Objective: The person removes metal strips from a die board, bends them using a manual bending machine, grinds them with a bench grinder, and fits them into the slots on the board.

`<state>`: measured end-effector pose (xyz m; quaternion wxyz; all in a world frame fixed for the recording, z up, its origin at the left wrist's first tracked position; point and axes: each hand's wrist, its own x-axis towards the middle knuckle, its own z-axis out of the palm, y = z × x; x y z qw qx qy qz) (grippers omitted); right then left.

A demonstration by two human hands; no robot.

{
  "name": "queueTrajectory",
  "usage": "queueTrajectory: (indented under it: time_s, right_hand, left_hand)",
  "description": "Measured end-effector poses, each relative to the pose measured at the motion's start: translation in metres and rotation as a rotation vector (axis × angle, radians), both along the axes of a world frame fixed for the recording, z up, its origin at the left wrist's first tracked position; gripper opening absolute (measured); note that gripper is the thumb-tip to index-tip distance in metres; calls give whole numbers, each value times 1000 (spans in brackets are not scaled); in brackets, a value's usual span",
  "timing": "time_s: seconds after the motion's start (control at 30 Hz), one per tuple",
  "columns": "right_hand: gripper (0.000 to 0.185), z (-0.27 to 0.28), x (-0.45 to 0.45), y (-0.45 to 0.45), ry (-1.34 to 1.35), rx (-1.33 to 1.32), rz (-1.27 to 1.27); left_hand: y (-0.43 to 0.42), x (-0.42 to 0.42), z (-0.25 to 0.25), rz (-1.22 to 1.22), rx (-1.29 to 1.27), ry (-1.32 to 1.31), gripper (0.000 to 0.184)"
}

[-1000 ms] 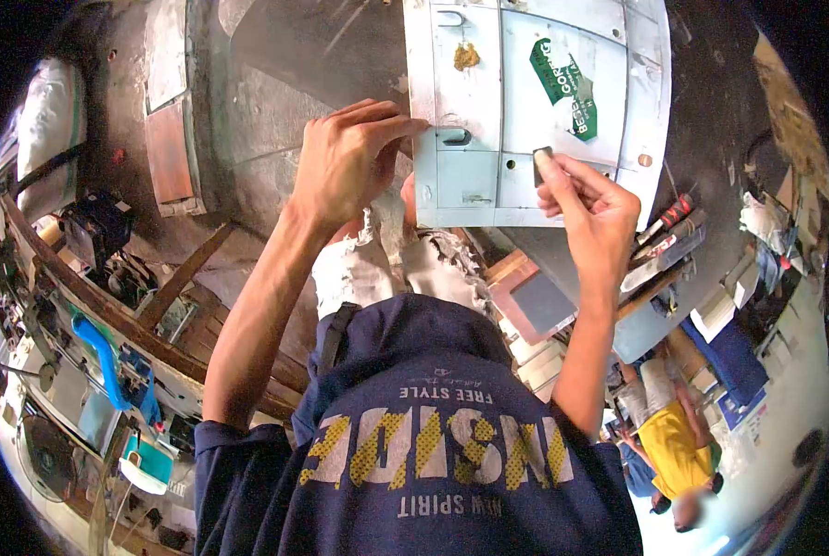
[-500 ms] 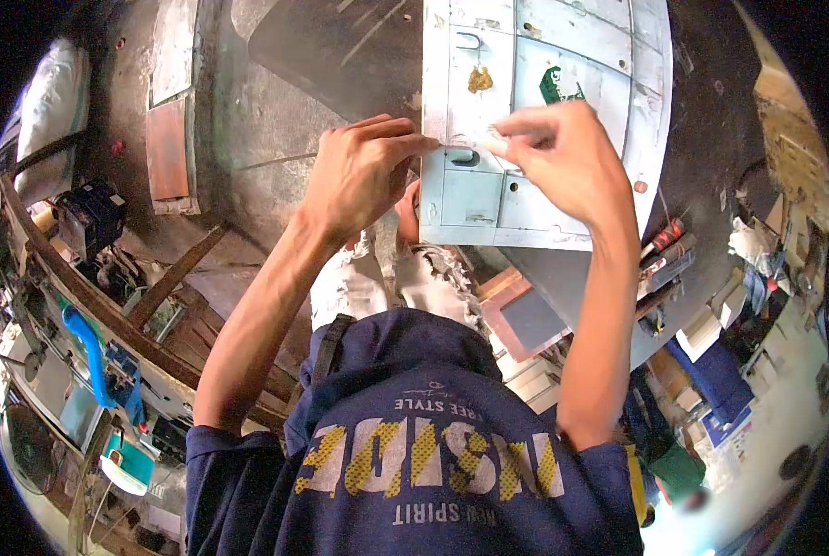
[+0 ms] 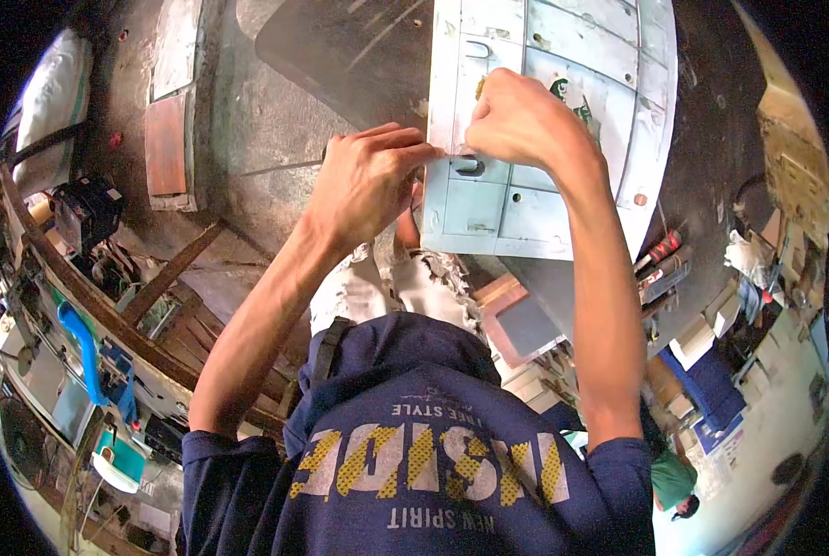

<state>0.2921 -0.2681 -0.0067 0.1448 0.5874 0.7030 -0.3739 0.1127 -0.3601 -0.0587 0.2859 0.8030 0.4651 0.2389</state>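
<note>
A white panel (image 3: 488,218) with dark grid lines, small holes and two slots lies at the upper middle. My left hand (image 3: 373,176) is at its left edge, fingers pressed together near the lower slot; whether they grip the edge is unclear. Over the panel is my right hand (image 3: 525,120), its fingers curled down. What it holds, if anything, is hidden behind the knuckles. The green sticker (image 3: 572,100) shows only in part beyond that hand.
Red-handled tools (image 3: 660,255) lie right of the panel. A framed board (image 3: 521,320) is below it. A brown and white board (image 3: 167,139) stands at the left, with a blue hose (image 3: 82,352) lower down. A person in green (image 3: 676,482) is at the lower right.
My right hand has moved up and left over the panel, its fingers now curled out of sight. The panel has shifted slightly right and down in view. My left hand keeps to its edge.
</note>
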Motion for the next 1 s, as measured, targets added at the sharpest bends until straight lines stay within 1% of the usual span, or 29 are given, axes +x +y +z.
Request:
queueTrajectory:
  time_s: [0.1, 0.23, 0.3, 0.43, 0.5, 0.6, 0.63, 0.77, 0.83, 0.87, 0.93, 0.97, 1.0]
  right_hand:
    - [17, -2, 0, 2, 46, -8, 1]
    - [18, -3, 0, 4, 43, 1, -2]
    - [18, 2, -1, 7, 46, -39, 72]
    - [18, 9, -5, 7, 47, -32, 93]
    - [17, 11, -6, 8, 94, -38, 162]
    - [19, 11, -8, 6, 82, -40, 73]
    - [22, 10, -9, 9, 91, -10, 216]
    - [24, 7, -17, 11, 97, 9, 179]
    - [23, 11, -22, 12, 22, -30, 280]
    - [23, 5, -21, 14, 23, -26, 266]
    - [22, -14, -22, 14, 76, -1, 333]
    - [21, -22, -22, 17, 95, 48, 475]
    - [21, -19, -27, 20, 97, 59, 465]
  left_hand:
    - [0, -1, 4, -1, -39, 10, 41]
    - [0, 0, 0, 8, -6, -25, 42]
    - [-1, 0, 1, 14, -39, -30, 44]
    - [-1, 0, 4, 6, -44, 18, 45]
    - [0, -1, 5, -5, -91, 76, 39]
    - [-1, -1, 2, 7, -86, 64, 39]
    - [-1, -1, 2, 2, -88, 64, 39]
    - [1, 0, 3, 9, -47, 41, 39]
    - [-3, 2, 5, 26, -29, 52, 38]
    - [-3, 3, 4, 12, -25, 53, 38]
    - [-5, 4, 3, 46, -12, 61, 38]
    - [-5, 5, 6, 49, 2, 36, 39]
    - [-5, 5, 7, 51, 6, 31, 41]
